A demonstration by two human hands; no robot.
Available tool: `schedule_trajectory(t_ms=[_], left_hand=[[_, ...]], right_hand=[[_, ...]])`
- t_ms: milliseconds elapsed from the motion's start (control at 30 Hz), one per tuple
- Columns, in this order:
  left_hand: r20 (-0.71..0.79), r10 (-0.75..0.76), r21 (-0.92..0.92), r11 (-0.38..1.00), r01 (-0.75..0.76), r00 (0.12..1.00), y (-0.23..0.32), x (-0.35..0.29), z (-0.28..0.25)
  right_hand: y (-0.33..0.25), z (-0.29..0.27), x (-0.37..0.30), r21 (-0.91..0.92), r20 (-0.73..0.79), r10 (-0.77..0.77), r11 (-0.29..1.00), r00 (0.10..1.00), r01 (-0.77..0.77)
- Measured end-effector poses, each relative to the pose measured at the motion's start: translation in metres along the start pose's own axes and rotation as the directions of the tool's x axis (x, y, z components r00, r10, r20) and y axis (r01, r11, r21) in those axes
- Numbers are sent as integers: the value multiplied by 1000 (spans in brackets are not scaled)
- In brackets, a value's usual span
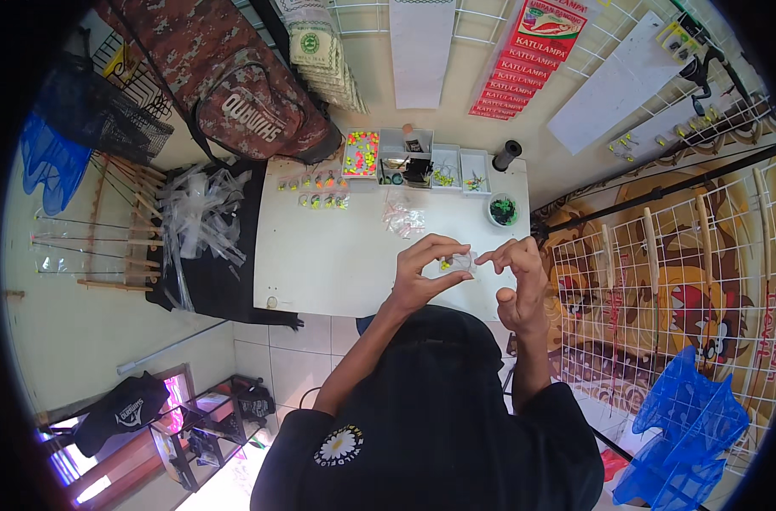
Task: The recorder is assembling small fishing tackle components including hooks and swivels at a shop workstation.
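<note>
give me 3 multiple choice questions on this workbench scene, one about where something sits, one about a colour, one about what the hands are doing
1. Where is the small round bowl of green bits?
A. right part of the white table
B. on the floor
C. in the left hand

2. What colour is the mesh net at lower right?
A. red
B. blue
C. yellow

3. What holds the small clear plastic packet?
A. neither hand
B. one hand only
C. left hand and right hand together

Answers: 1 A, it stands near the table's right edge. 2 B, the mesh is plainly blue. 3 C, fingers of both hands pinch it above the table.
</note>
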State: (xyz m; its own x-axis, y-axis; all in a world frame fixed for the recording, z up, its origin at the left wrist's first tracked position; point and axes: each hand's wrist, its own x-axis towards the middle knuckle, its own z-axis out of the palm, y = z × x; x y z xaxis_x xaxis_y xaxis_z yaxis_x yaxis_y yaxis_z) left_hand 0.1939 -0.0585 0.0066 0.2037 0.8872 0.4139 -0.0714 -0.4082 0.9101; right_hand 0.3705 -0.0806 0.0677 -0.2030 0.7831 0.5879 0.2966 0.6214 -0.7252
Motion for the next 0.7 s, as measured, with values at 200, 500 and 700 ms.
schedule_trajectory(t_ms=[200, 500, 700], left_hand=[[39, -71, -202, 976, 78, 997, 5, 1, 0], [38, -39, -216, 975, 47, 998, 8, 4, -1], [30, -22, -202, 979, 28, 999, 13, 5, -1]], right_hand=[[-5, -2, 2, -24, 83, -62, 998, 995, 65], [-14, -1, 7, -109, 122, -132, 983, 984, 145], [-17, -1, 7, -120, 138, -102, 986, 985, 119]])
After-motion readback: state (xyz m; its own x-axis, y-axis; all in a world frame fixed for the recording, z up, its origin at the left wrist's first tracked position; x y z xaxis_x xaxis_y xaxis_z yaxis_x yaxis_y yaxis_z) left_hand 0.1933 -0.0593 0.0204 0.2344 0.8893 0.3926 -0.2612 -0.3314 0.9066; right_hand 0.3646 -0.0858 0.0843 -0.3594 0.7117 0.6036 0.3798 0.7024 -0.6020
